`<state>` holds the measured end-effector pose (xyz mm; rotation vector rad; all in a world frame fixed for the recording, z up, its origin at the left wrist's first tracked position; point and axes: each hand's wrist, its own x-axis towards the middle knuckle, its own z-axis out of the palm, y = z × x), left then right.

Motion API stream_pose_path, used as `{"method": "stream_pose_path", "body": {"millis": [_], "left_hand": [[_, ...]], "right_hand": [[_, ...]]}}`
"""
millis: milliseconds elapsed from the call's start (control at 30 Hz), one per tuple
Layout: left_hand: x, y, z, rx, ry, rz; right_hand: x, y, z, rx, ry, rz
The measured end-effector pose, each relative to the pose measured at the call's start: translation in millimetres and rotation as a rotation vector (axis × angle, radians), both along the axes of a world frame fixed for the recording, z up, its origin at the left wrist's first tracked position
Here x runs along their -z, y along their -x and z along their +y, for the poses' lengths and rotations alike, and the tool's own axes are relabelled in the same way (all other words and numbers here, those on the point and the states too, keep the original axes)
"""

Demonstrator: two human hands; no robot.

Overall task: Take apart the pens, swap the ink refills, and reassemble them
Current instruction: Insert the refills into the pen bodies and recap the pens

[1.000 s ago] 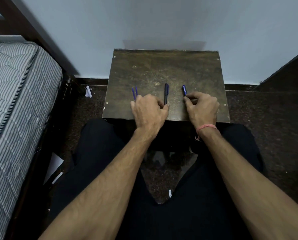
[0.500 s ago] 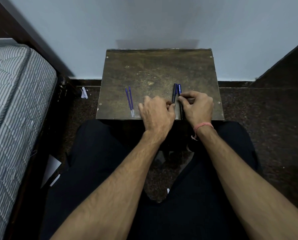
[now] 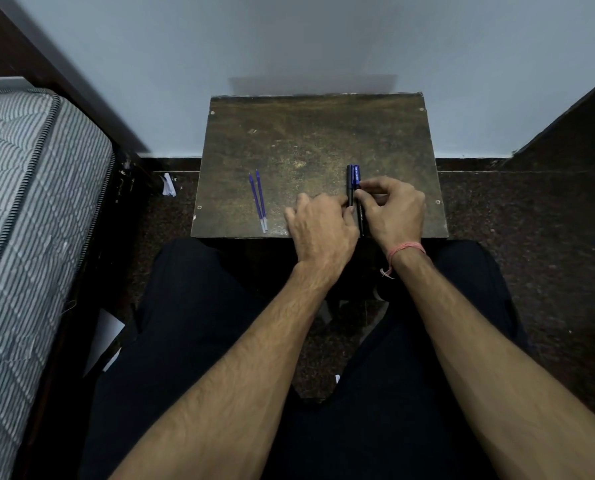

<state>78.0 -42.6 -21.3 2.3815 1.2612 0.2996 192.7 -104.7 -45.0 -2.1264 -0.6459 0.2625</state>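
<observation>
Mattress (image 3: 29, 202) is sitting along the far left with a dark strip of floor between it and the small wooden table (image 3: 310, 140), which is backing right up against the wall. Two blue refills (image 3: 258, 202) are lying side by side on the table's left part, their clear ends pointing at the near edge, and loads of bare tabletop is lying open behind them. Left hand (image 3: 320, 230) is curling over the near edge, fingertips touching the black pen (image 3: 350, 185). Right hand (image 3: 393, 211) is pinching the blue pen (image 3: 356, 176), which is lying right against the black one. So two refills, two pens. Bare wood is running to the right edge past that hand.
</observation>
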Motion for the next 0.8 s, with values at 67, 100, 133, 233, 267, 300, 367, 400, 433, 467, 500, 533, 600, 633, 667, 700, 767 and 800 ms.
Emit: {"method": "stream_pose_path", "body": {"millis": [67,100,133,233,267,300,367,400,433,467,500,533,600,633,667,700,767,800], "left_hand": [[0.2,0.1,-1.4,0.014,0.003,-0.006],[0.2,-0.2,-1.9,0.020,0.008,-0.012],[0.5,-0.7,-2.1,0.024,0.018,-0.023],[2.1,-0.9,-1.1,0.032,0.066,-0.065],[2.7,-0.4,-0.3,0.037,0.079,-0.073],[3.5,0.4,0.7,0.043,0.086,-0.079],[5.4,2.2,3.5,0.051,0.093,-0.091],[6.1,3.3,4.8,0.056,0.095,-0.094],[6.6,4.4,5.8,0.060,0.095,-0.096],[7.3,5.8,7.2,0.066,0.094,-0.103],[7.7,8.0,8.8,0.069,0.090,-0.117],[8.1,11.0,11.6,0.061,0.085,-0.139],[6.3,20.8,20.9,0.003,0.079,-0.194],[5.1,27.5,27.9,-0.054,0.084,-0.229],[4.0,35.7,36.5,-0.136,0.095,-0.276],[3.1,45.0,46.1,-0.243,0.108,-0.332],[1.3,64.6,65.8,-0.456,0.104,-0.395],[1.4,73.3,74.6,-0.522,0.087,-0.380]], "right_hand": [[-0.3,0.3,-0.1,0.000,-0.001,0.003],[-0.4,0.4,-0.2,-0.001,-0.002,0.005],[-0.4,0.4,-0.4,-0.002,-0.003,0.007],[-1.3,0.8,-0.8,-0.002,-0.010,0.016],[-1.9,1.0,-0.9,-0.003,-0.011,0.019],[-2.8,1.4,-0.8,-0.005,-0.012,0.021],[-4.3,2.4,-0.6,-0.010,-0.012,0.024],[-5.0,3.0,-0.4,-0.010,-0.013,0.026],[-5.4,3.5,-0.1,-0.009,-0.016,0.029],[-5.8,4.1,0.5,-0.005,-0.017,0.031],[-6.3,4.7,1.2,0.000,-0.014,0.031],[-6.6,5.5,1.9,0.006,-0.009,0.027],[-7.3,7.4,2.5,0.017,0.006,0.011],[-7.6,8.4,2.4,0.018,0.016,0.000],[-7.8,9.6,2.0,0.016,0.030,-0.012],[-7.9,10.6,1.5,0.011,0.046,-0.025],[-7.9,12.7,1.2,-0.002,0.077,-0.060],[-7.6,13.6,1.6,-0.008,0.087,-0.076]]}}
